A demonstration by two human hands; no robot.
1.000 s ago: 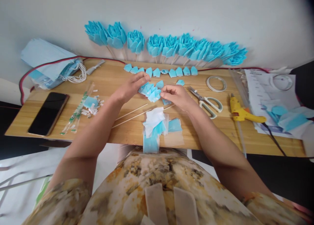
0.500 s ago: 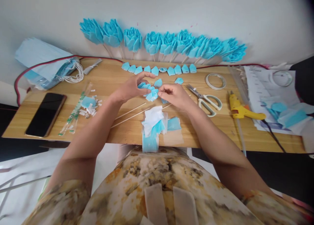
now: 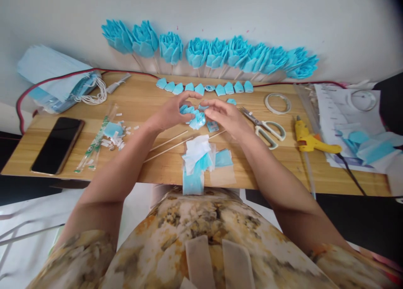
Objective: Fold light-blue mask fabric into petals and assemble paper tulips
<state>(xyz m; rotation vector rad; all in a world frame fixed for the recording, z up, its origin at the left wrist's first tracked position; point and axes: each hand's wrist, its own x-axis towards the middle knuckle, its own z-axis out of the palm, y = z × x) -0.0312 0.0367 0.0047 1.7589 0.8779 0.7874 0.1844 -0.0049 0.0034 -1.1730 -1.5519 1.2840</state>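
Note:
My left hand point(image 3: 171, 110) and my right hand point(image 3: 225, 116) meet over a small cluster of folded blue petals point(image 3: 193, 116) in the middle of the wooden table point(image 3: 147, 100). The left hand's fingers curl around the cluster's left side, thumb arched over the top. My right hand's fingers are stretched out towards it, touching its upper right. Just behind lies a row of several folded blue petals point(image 3: 204, 88). Two thin wooden sticks point(image 3: 170, 144) lie under my left wrist. A pile of white and blue cut pieces point(image 3: 198, 158) sits at the near edge.
Several finished blue paper flowers point(image 3: 208, 53) lean against the wall. Scissors point(image 3: 264, 127), a tape ring point(image 3: 277, 103) and a yellow glue gun point(image 3: 310, 142) lie to the right. A phone point(image 3: 58, 144), scraps point(image 3: 115, 133) and a pack of blue masks point(image 3: 59, 81) are on the left.
Both hands have moved slightly away from me with the petal cluster. My right hand went from a closed pinch to stretched-out fingers, and the left hand's fingers curled over the cluster.

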